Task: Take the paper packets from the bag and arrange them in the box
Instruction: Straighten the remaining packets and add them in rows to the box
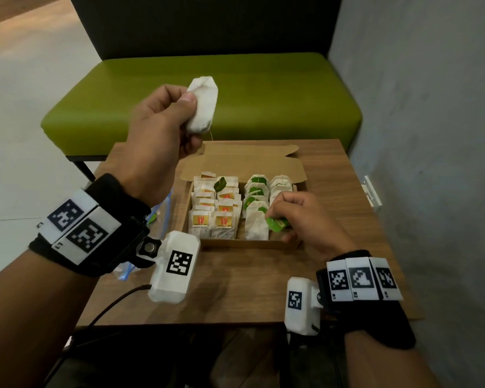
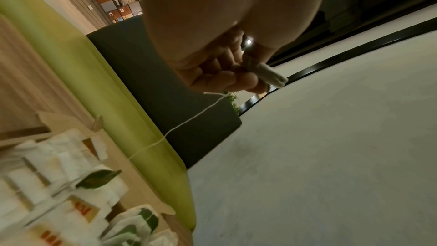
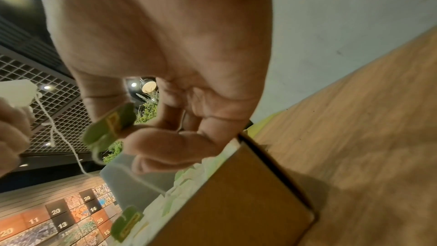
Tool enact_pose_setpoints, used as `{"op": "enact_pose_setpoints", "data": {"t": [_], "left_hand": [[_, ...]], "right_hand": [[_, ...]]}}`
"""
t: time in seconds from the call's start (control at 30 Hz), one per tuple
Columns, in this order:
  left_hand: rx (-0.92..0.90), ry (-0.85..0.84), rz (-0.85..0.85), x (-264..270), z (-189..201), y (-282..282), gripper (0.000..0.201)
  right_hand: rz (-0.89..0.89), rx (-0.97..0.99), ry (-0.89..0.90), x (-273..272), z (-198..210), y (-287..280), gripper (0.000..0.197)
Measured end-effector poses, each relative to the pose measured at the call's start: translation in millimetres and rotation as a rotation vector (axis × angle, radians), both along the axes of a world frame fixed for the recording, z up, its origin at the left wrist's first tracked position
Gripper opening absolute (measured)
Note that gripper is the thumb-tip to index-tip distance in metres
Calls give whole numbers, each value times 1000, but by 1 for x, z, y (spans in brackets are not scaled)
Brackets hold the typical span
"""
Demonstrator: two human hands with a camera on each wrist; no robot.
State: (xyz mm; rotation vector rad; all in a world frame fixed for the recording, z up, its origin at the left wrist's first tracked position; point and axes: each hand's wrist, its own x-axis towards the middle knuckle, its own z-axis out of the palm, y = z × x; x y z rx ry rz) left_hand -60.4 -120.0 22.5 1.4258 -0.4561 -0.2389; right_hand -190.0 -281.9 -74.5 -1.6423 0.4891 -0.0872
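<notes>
An open cardboard box [image 1: 244, 243] on the wooden table holds rows of tea-bag packets [image 1: 224, 219], red-labelled on the left, green-tagged on the right. My left hand [image 1: 163, 124] is raised above the box's far left corner and grips a white paper packet [image 1: 203, 105] [image 2: 269, 74]; its string [image 2: 184, 124] hangs down toward the box. My right hand [image 1: 297, 217] hovers over the box's front right part and pinches a green tag [image 1: 277, 224] [image 3: 108, 126]. A clear zip bag [image 1: 163, 214] lies left of the box, mostly hidden by my left wrist.
A green padded bench [image 1: 207, 99] stands behind the table. A grey wall [image 1: 431, 135] runs close along the right side. The box's lid flap [image 1: 244, 163] lies open toward the bench. Bare wood [image 1: 235, 284] shows in front of the box.
</notes>
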Motion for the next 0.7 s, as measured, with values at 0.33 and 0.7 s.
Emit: {"op": "enact_pose_setpoints", "data": {"t": [0.33,0.7], "left_hand": [[845,-142,91,-1,-89,18,14],[1325,-959,-88,-32,-96,-33,42]], "right_hand": [[-170,70,-62,4,-2,-1,12],[-332,315,-265,3,1,-9,11]]}}
